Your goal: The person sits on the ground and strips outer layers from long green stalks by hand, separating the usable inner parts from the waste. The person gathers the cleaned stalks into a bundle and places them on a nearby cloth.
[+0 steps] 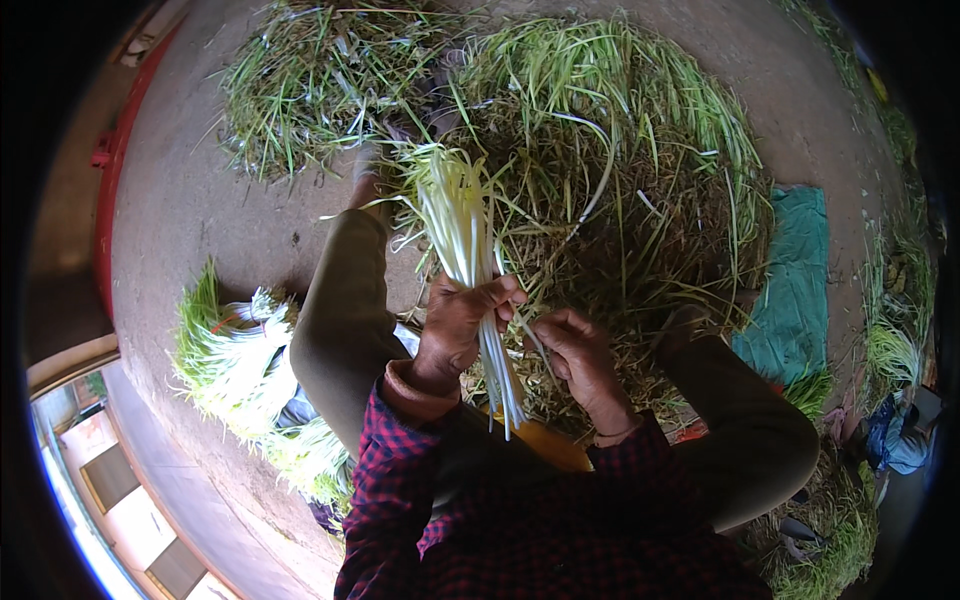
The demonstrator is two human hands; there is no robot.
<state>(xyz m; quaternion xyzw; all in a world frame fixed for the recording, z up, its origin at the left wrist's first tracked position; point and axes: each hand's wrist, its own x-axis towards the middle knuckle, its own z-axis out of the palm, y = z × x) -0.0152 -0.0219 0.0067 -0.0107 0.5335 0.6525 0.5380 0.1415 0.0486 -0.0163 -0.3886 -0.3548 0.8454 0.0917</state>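
Note:
My left hand (459, 319) is closed around a bunch of white-stemmed chives (463, 236). Their pale yellow-green tops fan out away from me, and the white stem ends hang below the fist. Just to the right, my right hand (581, 356) pinches a single thin stalk (536, 337) between thumb and fingers. The stalk's upper end reaches the left thumb and fingertips. Beneath and beyond both hands spreads a large heap of green and dry brown chives (637, 150), partly covered by the bunch and hands.
Tied chive bundles (240, 360) lie beside my left knee. A second heap (315, 90) sits at the far left. To the right are a green cloth (787, 277) and, at the edge, a person's blue clothing (904, 442). My bent legs flank the work.

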